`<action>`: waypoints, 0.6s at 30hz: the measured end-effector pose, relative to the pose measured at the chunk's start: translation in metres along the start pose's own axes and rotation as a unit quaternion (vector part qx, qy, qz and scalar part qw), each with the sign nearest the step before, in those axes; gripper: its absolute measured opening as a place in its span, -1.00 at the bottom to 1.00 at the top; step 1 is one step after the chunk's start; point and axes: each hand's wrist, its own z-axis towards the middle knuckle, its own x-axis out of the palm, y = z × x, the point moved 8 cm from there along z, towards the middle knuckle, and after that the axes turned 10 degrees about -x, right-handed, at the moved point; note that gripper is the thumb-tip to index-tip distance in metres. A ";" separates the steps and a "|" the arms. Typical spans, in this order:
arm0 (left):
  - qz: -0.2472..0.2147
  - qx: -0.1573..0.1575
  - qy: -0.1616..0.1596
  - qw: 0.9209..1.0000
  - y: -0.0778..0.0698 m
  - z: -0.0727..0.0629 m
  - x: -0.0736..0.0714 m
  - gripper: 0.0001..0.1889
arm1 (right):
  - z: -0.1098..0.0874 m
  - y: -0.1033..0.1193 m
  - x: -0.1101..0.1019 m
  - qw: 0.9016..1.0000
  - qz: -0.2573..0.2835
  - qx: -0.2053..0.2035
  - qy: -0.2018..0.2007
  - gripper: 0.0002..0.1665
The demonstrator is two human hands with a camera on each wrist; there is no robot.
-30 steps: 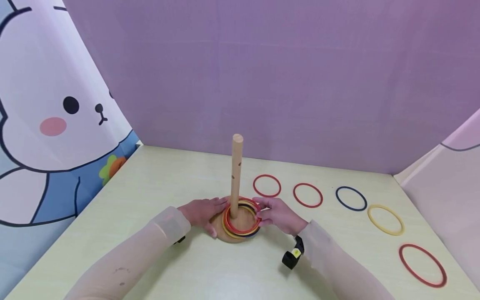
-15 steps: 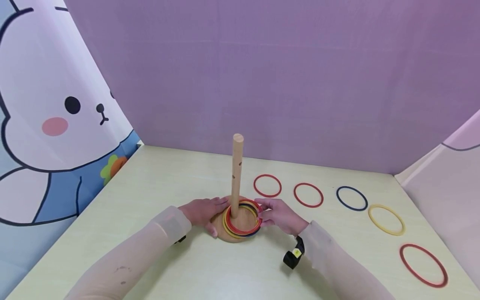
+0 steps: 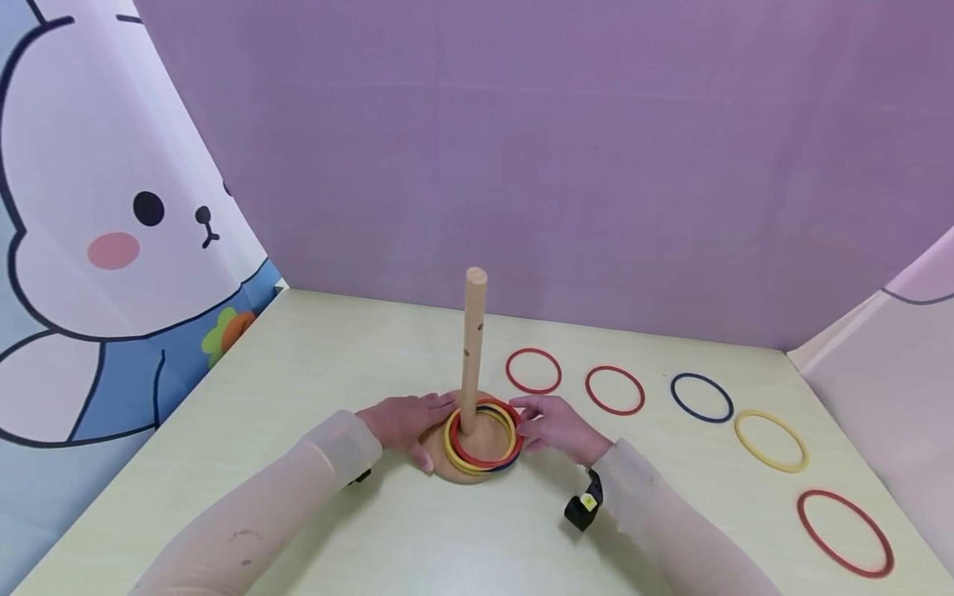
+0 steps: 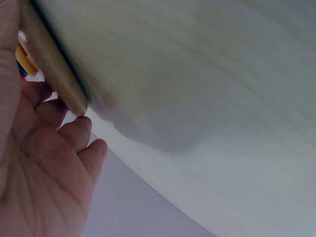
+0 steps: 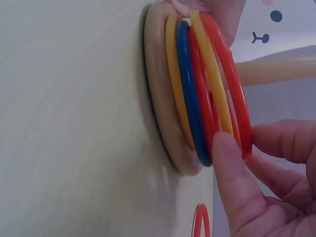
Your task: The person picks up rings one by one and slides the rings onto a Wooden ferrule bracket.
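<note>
A wooden ring-toss stand has an upright peg point(image 3: 474, 339) and a round base point(image 3: 440, 465). My left hand point(image 3: 402, 420) holds the base's left rim, its fingertips against the edge point(image 4: 59, 69) in the left wrist view. Red, yellow and blue rings are stacked around the peg. My right hand point(image 3: 557, 426) pinches the stack's right side. In the right wrist view its thumb touches the upper yellow ring point(image 5: 215, 74) and a finger meets the top red ring point(image 5: 234, 74). These two rings tilt, with a gap between them; the blue ring point(image 5: 191, 89) lies lower.
On the table right of the stand lie separate rings: two red rings, one nearer point(image 3: 561, 370) and another point(image 3: 644, 397), a blue ring point(image 3: 730, 406), a yellow ring point(image 3: 805, 455) and a red ring point(image 3: 887, 550). A purple backdrop point(image 3: 596, 165) stands behind.
The upper rings have shifted slightly at the right side, and more of a yellow ring shows inside the red one. My left hand stays on the base; the head view has drifted a little.
</note>
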 end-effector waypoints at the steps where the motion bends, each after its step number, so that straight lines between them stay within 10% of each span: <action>1: 0.001 0.002 -0.002 1.000 0.000 0.000 0.000 0.05 | 0.000 0.000 -0.001 1.000 -0.005 -0.002 -0.001 -0.47; 18: 0.001 0.008 -0.006 1.000 0.000 -0.001 -0.001 0.05 | 0.017 -0.004 -0.048 0.997 -0.064 -0.007 -0.042 -0.51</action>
